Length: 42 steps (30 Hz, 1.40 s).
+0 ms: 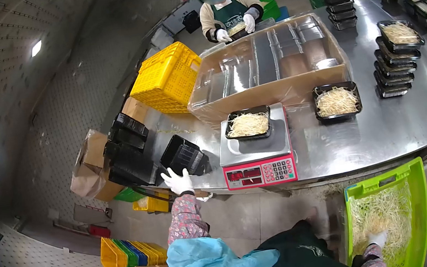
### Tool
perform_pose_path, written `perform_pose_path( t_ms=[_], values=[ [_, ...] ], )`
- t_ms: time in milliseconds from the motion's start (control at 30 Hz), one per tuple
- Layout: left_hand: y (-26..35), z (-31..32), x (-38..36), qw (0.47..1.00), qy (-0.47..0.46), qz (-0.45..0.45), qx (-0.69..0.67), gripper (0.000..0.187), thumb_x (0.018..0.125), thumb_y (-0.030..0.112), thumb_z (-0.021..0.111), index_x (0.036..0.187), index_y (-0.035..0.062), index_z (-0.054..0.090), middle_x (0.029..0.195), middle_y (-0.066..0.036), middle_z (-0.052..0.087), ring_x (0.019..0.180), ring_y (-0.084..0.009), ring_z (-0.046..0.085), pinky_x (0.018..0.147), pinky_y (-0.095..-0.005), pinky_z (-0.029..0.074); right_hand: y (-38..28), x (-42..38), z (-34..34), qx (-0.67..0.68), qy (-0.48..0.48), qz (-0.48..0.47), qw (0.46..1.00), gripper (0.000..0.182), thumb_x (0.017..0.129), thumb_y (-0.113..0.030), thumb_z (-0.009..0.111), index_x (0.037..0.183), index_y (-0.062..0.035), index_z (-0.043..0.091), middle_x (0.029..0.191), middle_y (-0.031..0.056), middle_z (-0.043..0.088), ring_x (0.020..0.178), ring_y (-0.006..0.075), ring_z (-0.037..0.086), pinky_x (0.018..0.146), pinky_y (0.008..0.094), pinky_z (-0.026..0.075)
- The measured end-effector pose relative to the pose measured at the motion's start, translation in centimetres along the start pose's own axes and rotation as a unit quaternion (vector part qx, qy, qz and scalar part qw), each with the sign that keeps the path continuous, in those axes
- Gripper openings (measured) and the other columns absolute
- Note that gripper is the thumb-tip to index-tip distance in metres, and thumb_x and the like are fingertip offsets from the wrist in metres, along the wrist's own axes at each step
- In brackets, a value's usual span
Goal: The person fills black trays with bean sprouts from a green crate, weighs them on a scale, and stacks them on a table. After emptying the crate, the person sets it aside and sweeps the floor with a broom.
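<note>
Head view: left hand, white-gloved, fingers spread, reaches at the stack of empty black plastic trays lying tipped on the steel surface, left of centre. Trays prob. light, thin, a bit flexy & slick w/ gloves; best taken by the rim of the outermost one. Right hand, lower right, sunk in pale stringy bean sprouts inside the lime-green plastic crate; can't tell if it's closed. Sprouts look soft, damp, tangly, easily crushed; scoop loosely.
</note>
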<state>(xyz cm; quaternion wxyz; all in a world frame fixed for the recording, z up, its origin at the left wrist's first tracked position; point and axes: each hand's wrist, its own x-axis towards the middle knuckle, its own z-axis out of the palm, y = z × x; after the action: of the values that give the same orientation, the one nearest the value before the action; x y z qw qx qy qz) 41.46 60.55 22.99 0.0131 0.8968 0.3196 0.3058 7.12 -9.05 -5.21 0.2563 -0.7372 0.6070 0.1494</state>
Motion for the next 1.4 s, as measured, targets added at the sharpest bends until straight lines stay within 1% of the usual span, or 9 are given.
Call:
perform_pose_path(
  t_ms=[200,367,633,700,833,967,1133,1233,1400],
  values=[
    [-3.0,3.4,6.8,0.983,-0.133,-0.069,0.107,0.066,0.082,0.042,0.068,0.143,0.0254,0.047,0.159,-0.020,0.009,0.136,-0.0490,0.029,0.102,-0.0585,0.041,0.3,1.4,1.7,0.010,0.024,-0.005,1.000,0.120,0.051,-0.027,0.092,0.148,0.0001,0.026,0.143,0.0247,0.044,0.133,0.0357,0.042,0.110,0.0376,0.038],
    [-6.5,6.0,9.3,0.994,-0.106,-0.010,0.016,0.018,0.077,0.022,0.073,0.093,0.0134,0.073,0.150,-0.023,0.035,0.132,-0.0427,0.037,0.105,-0.0479,0.041,-1.8,-0.1,1.2,0.002,0.020,0.026,0.999,0.125,0.049,-0.028,0.095,0.147,0.0046,0.024,0.146,0.0258,0.039,0.138,0.0350,0.036,0.113,0.0362,0.033],
    [-8.2,4.9,13.4,0.920,0.015,-0.084,-0.382,0.018,0.080,0.016,0.077,0.086,0.0014,0.067,0.076,0.000,0.062,0.072,-0.0127,0.057,0.070,-0.0269,0.049,-0.7,1.7,2.1,-0.007,0.009,0.058,0.998,0.133,0.044,-0.028,0.097,0.147,0.0073,0.021,0.146,0.0272,0.038,0.137,0.0315,0.039,0.114,0.0347,0.032],
    [-0.5,-2.5,11.2,0.873,-0.026,-0.126,-0.471,0.018,0.086,0.019,0.075,0.087,0.0030,0.066,0.075,0.003,0.059,0.072,-0.0116,0.056,0.071,-0.0244,0.048,-0.7,2.0,2.3,-0.069,0.002,0.028,0.997,0.103,0.059,-0.034,0.089,0.142,0.0014,0.037,0.142,0.0222,0.047,0.131,0.0298,0.047,0.110,0.0364,0.038],
    [11.1,-7.7,4.9,0.778,-0.075,-0.016,-0.623,0.015,0.092,0.015,0.068,0.095,0.0028,0.060,0.092,-0.001,0.057,0.078,-0.0078,0.052,0.067,-0.0224,0.044,-0.1,2.5,1.1,-0.052,-0.046,-0.092,0.993,0.053,0.075,-0.033,0.075,0.117,-0.0037,0.064,0.119,0.0185,0.065,0.110,0.0336,0.063,0.094,0.0395,0.050],
    [17.4,-6.8,-2.6,0.776,-0.290,0.093,-0.553,0.008,0.094,0.006,0.061,0.101,0.0048,0.057,0.100,-0.003,0.057,0.092,-0.0117,0.056,0.082,-0.0287,0.048,-0.1,0.2,-2.6,0.041,0.051,0.025,0.998,0.060,0.059,-0.039,0.086,0.103,-0.0006,0.068,0.101,0.0253,0.069,0.094,0.0383,0.067,0.084,0.0451,0.054],
    [28.2,-8.5,-18.0,0.604,-0.482,0.283,-0.569,0.018,0.080,-0.009,0.068,0.089,0.0041,0.059,0.123,-0.009,0.052,0.107,-0.0193,0.053,0.096,-0.0310,0.043,4.1,-0.7,-6.7,0.163,0.062,-0.051,0.983,0.069,0.058,-0.032,0.084,0.115,0.0011,0.062,0.099,0.0234,0.070,0.095,0.0363,0.067,0.086,0.0402,0.053],
    [32.4,-9.0,-26.1,0.538,-0.500,0.419,-0.535,0.020,0.075,-0.010,0.071,0.085,0.0019,0.058,0.154,-0.021,0.032,0.130,-0.0299,0.047,0.102,-0.0351,0.041,4.9,-2.7,-9.4,0.100,0.065,-0.041,0.992,0.072,0.059,-0.032,0.083,0.118,0.0015,0.060,0.101,0.0234,0.069,0.096,0.0371,0.067,0.087,0.0396,0.053],
    [37.5,-12.1,-35.6,0.435,-0.429,0.611,-0.503,0.019,0.070,-0.008,0.067,0.083,-0.0011,0.056,0.149,-0.029,0.035,0.129,-0.0440,0.046,0.102,-0.0390,0.043,3.4,-7.7,-18.0,0.060,0.089,-0.092,0.990,0.060,0.060,-0.030,0.080,0.109,0.0002,0.064,0.098,0.0234,0.069,0.093,0.0384,0.067,0.084,0.0408,0.054]
  ],
)
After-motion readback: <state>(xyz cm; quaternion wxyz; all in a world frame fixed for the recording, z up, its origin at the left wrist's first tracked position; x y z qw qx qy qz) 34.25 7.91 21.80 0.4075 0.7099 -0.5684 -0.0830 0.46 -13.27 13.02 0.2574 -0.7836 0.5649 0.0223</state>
